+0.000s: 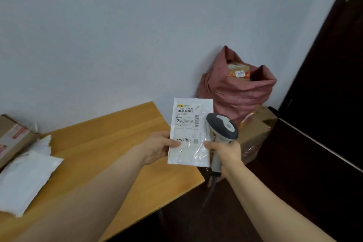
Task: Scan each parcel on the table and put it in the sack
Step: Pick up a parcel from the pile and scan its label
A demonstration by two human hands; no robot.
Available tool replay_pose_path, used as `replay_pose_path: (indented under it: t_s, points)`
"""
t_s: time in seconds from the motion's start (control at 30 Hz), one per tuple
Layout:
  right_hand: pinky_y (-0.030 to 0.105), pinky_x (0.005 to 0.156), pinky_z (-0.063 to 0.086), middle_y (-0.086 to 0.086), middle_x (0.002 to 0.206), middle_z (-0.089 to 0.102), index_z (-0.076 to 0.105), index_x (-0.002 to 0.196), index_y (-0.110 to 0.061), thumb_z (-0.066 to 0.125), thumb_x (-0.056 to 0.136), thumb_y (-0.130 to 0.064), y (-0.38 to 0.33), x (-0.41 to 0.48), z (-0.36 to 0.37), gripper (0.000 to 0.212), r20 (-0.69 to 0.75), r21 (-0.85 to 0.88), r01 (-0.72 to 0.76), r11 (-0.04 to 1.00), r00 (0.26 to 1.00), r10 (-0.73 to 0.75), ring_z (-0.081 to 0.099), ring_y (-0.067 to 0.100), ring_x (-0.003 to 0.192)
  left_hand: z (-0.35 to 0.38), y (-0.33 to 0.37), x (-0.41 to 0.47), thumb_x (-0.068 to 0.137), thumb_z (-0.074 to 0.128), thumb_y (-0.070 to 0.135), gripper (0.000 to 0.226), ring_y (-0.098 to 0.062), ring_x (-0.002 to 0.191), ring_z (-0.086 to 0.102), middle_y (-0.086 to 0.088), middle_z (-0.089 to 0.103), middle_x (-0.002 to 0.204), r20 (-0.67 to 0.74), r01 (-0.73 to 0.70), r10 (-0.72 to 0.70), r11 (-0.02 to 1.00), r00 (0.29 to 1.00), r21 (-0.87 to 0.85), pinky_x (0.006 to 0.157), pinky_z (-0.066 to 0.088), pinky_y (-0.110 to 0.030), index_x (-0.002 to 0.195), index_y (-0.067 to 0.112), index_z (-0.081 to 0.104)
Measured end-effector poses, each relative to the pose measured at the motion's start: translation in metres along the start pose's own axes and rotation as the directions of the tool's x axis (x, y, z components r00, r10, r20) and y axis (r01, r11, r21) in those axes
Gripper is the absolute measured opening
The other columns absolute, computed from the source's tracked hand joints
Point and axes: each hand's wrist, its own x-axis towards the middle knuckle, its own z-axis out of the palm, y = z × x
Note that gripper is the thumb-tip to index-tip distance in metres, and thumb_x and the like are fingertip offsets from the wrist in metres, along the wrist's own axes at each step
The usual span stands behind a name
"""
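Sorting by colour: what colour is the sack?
The sack is dusty pink; head view.

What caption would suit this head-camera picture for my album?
Left hand holds a white parcel beside the scanner in the right hand, pink sack behind.

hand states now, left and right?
Left hand: pinches the flat white plastic mailer parcel at its left edge.
Right hand: grips the grey handheld barcode scanner by its handle.

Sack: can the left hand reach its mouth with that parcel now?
Probably yes: the sack stands open past the table corner, nothing covering its mouth. The scanner in the right hand sits close beside the parcel the left hand holds and may need shifting.
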Motion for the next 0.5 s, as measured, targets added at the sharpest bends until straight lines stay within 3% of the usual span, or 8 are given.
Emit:
replay_pose_path:
  t_s: [0.1, 0.2, 0.3, 0.5]
  points:
    - [0.039, 0.07, 0.057, 0.013, 0.084, 0.067, 0.059, 0.084, -0.005, 0.075, 0.073, 0.011, -0.015, 0.039, -0.026, 0.024, -0.063, 0.042, 0.014, 0.999, 0.998, -0.011, 0.065, 0.025, 0.073, 0.034, 0.021, 0.037, 0.084, 0.062, -0.007, 0.029, -0.02, 0.095, 0.069, -0.007, 0.072, 0.106, 0.032, -0.037, 0.036, 0.998, 0.999, 0.046, 0.074, 0.057, -0.029, 0.108, 0.009, 0.067]
    - [0.046, 0.079, 0.058, 0.011, 0.086, 0.068, 0.061, 0.089, -0.008, 0.077, 0.074, 0.003, -0.027, 0.078, -0.044, 0.024, -0.117, 0.073, 0.012, 0.997, 0.993, -0.003, 0.067, 0.028, 0.082, 0.056, 0.043, 0.081, 0.083, 0.063, -0.008, 0.032, -0.02, 0.095, 0.069, -0.006, 0.073, 0.105, 0.015, -0.07, 0.069, 0.994, 0.997, 0.082, 0.073, 0.057, -0.03, 0.109, 0.01, 0.068]
    - [0.033, 0.061, 0.053, 0.007, 0.073, 0.064, 0.059, 0.082, -0.009, 0.077, 0.077, -0.003, -0.043, 0.124, -0.055, 0.019, -0.167, 0.101, 0.017, 0.995, 0.986, 0.0, 0.06, 0.02, 0.064, 0.07, 0.07, 0.134, 0.083, 0.063, -0.009, 0.032, -0.022, 0.092, 0.069, -0.008, 0.072, 0.104, -0.02, -0.108, 0.111, 0.989, 0.994, 0.098, 0.072, 0.058, -0.032, 0.11, 0.007, 0.066]
    - [0.028, 0.049, 0.051, 0.008, 0.058, 0.065, 0.064, 0.085, -0.001, 0.072, 0.083, -0.001, -0.084, 0.211, -0.066, 0.009, -0.149, 0.182, 0.01, 0.983, 0.989, 0.017, 0.06, 0.018, 0.051, 0.099, 0.126, 0.244, 0.084, 0.059, -0.012, 0.03, -0.02, 0.082, 0.068, -0.01, 0.069, 0.101, -0.04, -0.152, 0.159, 0.979, 0.986, 0.138, 0.065, 0.058, -0.029, 0.108, 0.005, 0.065]
